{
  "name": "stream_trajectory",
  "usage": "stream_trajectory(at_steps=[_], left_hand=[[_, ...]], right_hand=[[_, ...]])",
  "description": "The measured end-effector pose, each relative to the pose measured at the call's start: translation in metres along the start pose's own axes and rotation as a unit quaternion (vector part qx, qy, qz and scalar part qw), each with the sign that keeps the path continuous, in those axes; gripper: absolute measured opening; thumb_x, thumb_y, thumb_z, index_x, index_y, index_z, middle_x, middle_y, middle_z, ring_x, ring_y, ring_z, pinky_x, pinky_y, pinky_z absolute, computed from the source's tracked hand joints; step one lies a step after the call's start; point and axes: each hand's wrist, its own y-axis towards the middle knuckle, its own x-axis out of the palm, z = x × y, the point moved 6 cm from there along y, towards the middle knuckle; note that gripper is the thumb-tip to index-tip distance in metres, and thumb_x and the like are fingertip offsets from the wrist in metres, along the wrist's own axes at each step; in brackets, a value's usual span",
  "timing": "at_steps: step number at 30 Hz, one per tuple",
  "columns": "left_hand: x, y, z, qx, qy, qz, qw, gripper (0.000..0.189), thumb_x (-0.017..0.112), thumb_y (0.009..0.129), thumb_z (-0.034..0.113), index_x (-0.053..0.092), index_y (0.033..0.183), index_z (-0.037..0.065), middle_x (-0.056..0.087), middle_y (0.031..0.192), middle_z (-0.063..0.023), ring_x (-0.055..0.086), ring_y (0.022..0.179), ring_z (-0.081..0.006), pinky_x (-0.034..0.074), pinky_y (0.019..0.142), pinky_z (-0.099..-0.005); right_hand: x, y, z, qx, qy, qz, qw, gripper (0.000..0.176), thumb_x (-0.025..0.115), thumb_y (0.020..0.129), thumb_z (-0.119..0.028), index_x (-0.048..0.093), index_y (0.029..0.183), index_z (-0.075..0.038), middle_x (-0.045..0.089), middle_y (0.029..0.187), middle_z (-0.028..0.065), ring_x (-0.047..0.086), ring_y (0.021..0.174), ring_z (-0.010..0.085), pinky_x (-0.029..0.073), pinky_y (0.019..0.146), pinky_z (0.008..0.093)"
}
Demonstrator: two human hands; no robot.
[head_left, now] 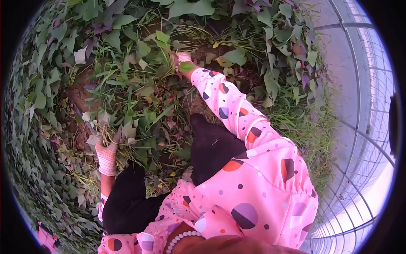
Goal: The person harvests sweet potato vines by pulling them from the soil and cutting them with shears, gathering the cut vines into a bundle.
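Note:
My left hand point(107, 157), in a pink-and-white striped glove, is low on the left beside my knee. Its fingers close around a bunch of leafy vine stems point(103, 126) with pale, greyish leaf undersides. Farther forward, my right hand point(181, 62) wears a matching striped glove and reaches down into the growth. Its fingers are bent around thin green vine stems point(163, 70), partly hidden by foliage, and a green leaf covers part of the wrist. Tangled grass point(122, 84) and vines lie between both hands.
Dense green and purple leafy vines point(34, 127) spread along the left and far side. Brown soil point(82, 91) shows between plants. At right stands a metal-framed wall with wire mesh point(357, 106). Another person in pink point(46, 239) appears at the lower left edge.

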Motion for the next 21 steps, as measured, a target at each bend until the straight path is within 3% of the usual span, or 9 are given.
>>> stream_trajectory(at_steps=[3,5,7,13,16,17,19,20,21], left_hand=[[-0.004,0.004,-0.011,-0.021,0.009,0.004,1.0,0.035,0.073,0.079,0.017,0.063,0.107,-0.003,0.068,0.091,-0.0064,0.06,0.08,-0.011,0.049,0.077,-0.027],[0.001,0.002,-0.004,-0.032,-0.034,0.006,0.999,0.036,0.073,0.079,0.017,0.063,0.107,-0.003,0.068,0.092,-0.0066,0.06,0.08,-0.0107,0.049,0.077,-0.0268],[-0.001,0.004,-0.011,-0.032,0.002,-0.005,0.999,0.036,0.073,0.08,0.016,0.063,0.109,-0.004,0.068,0.093,-0.0071,0.06,0.081,-0.0107,0.049,0.077,-0.0269],[0.005,0.005,-0.013,-0.042,-0.016,-0.028,0.999,0.036,0.071,0.081,0.014,0.062,0.111,-0.004,0.068,0.094,-0.0076,0.06,0.082,-0.0108,0.049,0.078,-0.0265],[0.006,0.004,-0.014,-0.04,-0.016,-0.034,0.998,0.036,0.07,0.082,0.014,0.062,0.112,-0.004,0.069,0.095,-0.0076,0.06,0.082,-0.0105,0.05,0.078,-0.0265],[0.009,0.004,-0.011,-0.039,-0.013,-0.036,0.999,0.036,0.07,0.082,0.014,0.062,0.112,-0.004,0.069,0.095,-0.0076,0.06,0.082,-0.0105,0.05,0.078,-0.0265],[0.014,0.004,-0.003,-0.017,0.035,-0.037,0.999,0.036,0.071,0.081,0.013,0.062,0.112,-0.004,0.068,0.095,-0.0073,0.06,0.083,-0.0102,0.05,0.078,-0.0264],[0.016,0.005,-0.01,-0.048,0.0,-0.035,0.998,0.036,0.07,0.081,0.012,0.062,0.112,-0.004,0.068,0.095,-0.0072,0.06,0.082,-0.0098,0.049,0.077,-0.0263],[0.017,0.006,-0.012,-0.047,0.003,-0.036,0.998,0.036,0.07,0.081,0.012,0.062,0.112,-0.004,0.068,0.095,-0.0072,0.06,0.082,-0.0098,0.049,0.077,-0.0263]], right_hand=[[0.01,-0.022,0.022,0.091,0.258,0.112,0.955,0.033,0.072,0.071,-0.022,0.066,0.097,-0.004,0.069,0.095,0.0147,0.067,0.087,0.0316,0.053,0.074,0.0392],[0.036,-0.056,0.044,0.194,0.663,0.177,0.701,0.031,0.069,0.075,-0.016,0.062,0.1,0.0,0.066,0.099,0.0189,0.065,0.092,0.0349,0.051,0.08,0.0399],[0.015,-0.122,0.048,0.021,0.277,0.322,0.905,0.036,0.063,0.081,-0.024,0.06,0.106,0.001,0.064,0.099,0.0228,0.062,0.09,0.0388,0.05,0.082,0.0408],[0.086,-0.163,0.116,0.235,0.454,0.338,0.79,0.039,0.051,0.091,-0.033,0.059,0.108,0.001,0.063,0.096,0.028,0.057,0.097,0.0433,0.048,0.08,0.0434],[0.11,-0.114,0.149,0.223,0.32,0.374,0.842,0.029,0.048,0.089,-0.023,0.065,0.099,-0.002,0.065,0.091,0.0249,0.062,0.086,0.0393,0.049,0.075,0.0397],[0.096,-0.087,0.14,0.172,0.033,0.255,0.951,0.023,0.05,0.084,-0.015,0.068,0.093,-0.004,0.067,0.088,0.0216,0.064,0.084,0.0339,0.049,0.074,0.0369],[0.106,-0.046,0.163,0.246,0.467,0.438,0.728,0.017,0.053,0.079,-0.012,0.068,0.084,-0.005,0.068,0.087,0.017,0.065,0.083,0.0326,0.05,0.074,0.0376],[0.046,-0.06,0.127,0.192,0.17,0.332,0.908,0.02,0.051,0.081,-0.013,0.067,0.089,-0.003,0.067,0.088,0.0187,0.063,0.086,0.0373,0.05,0.077,0.0401],[0.073,-0.021,0.137,0.183,0.497,0.36,0.768,0.024,0.053,0.083,-0.02,0.065,0.094,-0.002,0.067,0.092,0.0193,0.061,0.09,0.0383,0.048,0.081,0.0427]])
